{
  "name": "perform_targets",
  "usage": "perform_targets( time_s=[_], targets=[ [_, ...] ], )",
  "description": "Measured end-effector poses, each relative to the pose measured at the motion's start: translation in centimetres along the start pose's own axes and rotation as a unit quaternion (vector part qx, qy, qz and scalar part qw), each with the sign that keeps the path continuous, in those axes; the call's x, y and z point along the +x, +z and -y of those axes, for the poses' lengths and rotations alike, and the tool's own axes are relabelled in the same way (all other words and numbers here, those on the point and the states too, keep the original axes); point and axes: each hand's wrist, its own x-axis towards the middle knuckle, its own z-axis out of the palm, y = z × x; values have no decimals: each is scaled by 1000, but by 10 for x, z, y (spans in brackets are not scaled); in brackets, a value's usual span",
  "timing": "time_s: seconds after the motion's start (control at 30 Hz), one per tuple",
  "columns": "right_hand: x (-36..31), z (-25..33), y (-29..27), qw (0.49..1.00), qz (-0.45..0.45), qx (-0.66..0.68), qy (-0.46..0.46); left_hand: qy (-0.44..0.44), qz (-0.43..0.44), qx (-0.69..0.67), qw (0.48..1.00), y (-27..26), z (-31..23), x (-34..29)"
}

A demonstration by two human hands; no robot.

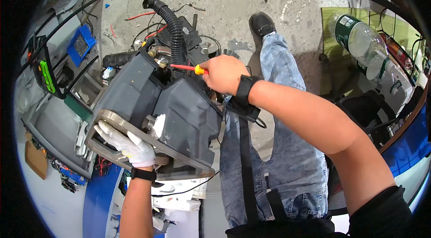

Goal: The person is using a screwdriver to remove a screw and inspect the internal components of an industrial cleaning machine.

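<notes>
The right hand [223, 74] is clenched around a screwdriver [185, 67], its back upward, the bent arm reaching in from the lower right; the gloved left hand [130, 144] lies with fingers stretched over a metal rail [179, 154], and whether it grips there I cannot tell. Largest is one grey housing [182, 112], left of the person's legs. That one rail curves along its near side. One black corrugated hose [174, 29] stands at its far side. At least two clear bottles [361, 42] lie well apart, at the right. The single screwdriver, red-shafted, points left over the housing's far edge, its tip near one brass fitting [162, 62]; contact is unclear.
</notes>
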Motion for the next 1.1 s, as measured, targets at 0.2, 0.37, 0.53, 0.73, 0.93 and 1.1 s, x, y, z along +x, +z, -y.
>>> perform_targets(
  time_s=[0.2, 0.37, 0.53, 0.73, 0.93, 1.1],
  targets=[
    [9, 0, 12, 999, 38, -35, -11, 1, 9, 5, 1000, -2, 3, 0],
    [7, 0, 12, 997, 34, -60, -30, 2, -2, 0, 1000, 0, 3, -2],
    [1, 5, 7, 997, 19, -62, -35, 8, -16, 6, 1000, 0, 3, -1],
    [8, 4, 6, 992, 23, -103, -73, 8, -2, 2, 1000, -1, 5, -1],
    [25, 18, -10, 982, 71, -133, -115, 5, 6, 6, 1000, 1, 4, -2],
    [48, 38, -27, 971, 127, -181, -86, -3, 6, -3, 1000, 1, 3, -2]
  ],
)
